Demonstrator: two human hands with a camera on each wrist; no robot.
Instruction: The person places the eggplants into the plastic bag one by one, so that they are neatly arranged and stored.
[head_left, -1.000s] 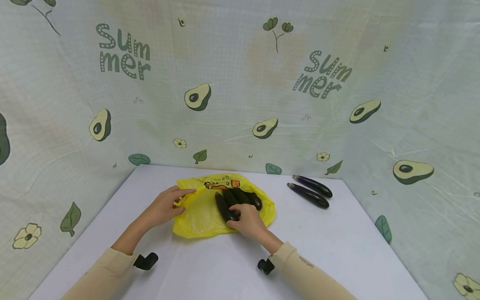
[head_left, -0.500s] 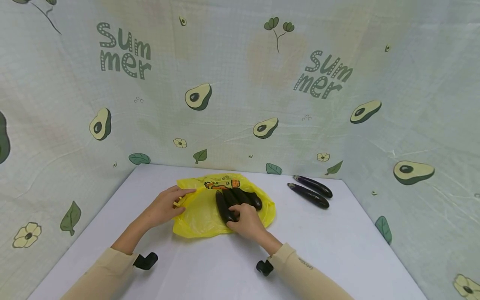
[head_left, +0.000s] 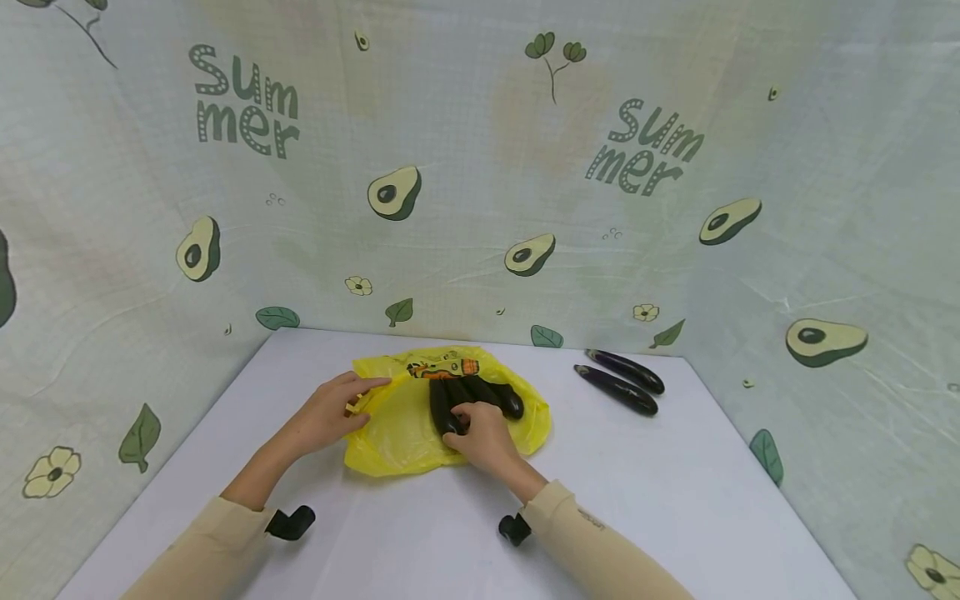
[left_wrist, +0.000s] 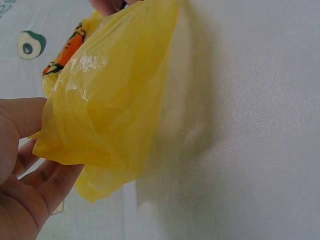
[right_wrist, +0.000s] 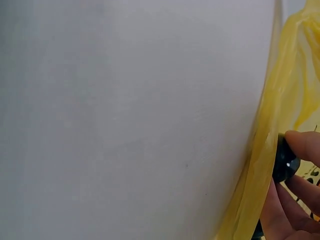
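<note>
A yellow plastic bag [head_left: 397,425] lies spread out on the table, its mouth held up at the left. My left hand [head_left: 318,417] grips that left edge, with thumb and fingers on either side of the film in the left wrist view. Inside the bag several dark eggplants [head_left: 483,390] lie side by side. My right hand [head_left: 489,435] reaches in over the near side and pinches the lower end of the leftmost eggplant [head_left: 440,407]. Its glossy rounded end [right_wrist: 286,162] shows between thumb and fingers in the right wrist view.
Two more eggplants [head_left: 618,390] lie outside the bag at the back right of the white table [head_left: 420,533]. A printed cloth [head_left: 465,150] with avocados and lettering hangs behind and along both sides.
My right hand has shifted a little left and away from me with the eggplant, which now lies closer against the others. The left hand has kept its place on the bag.
</note>
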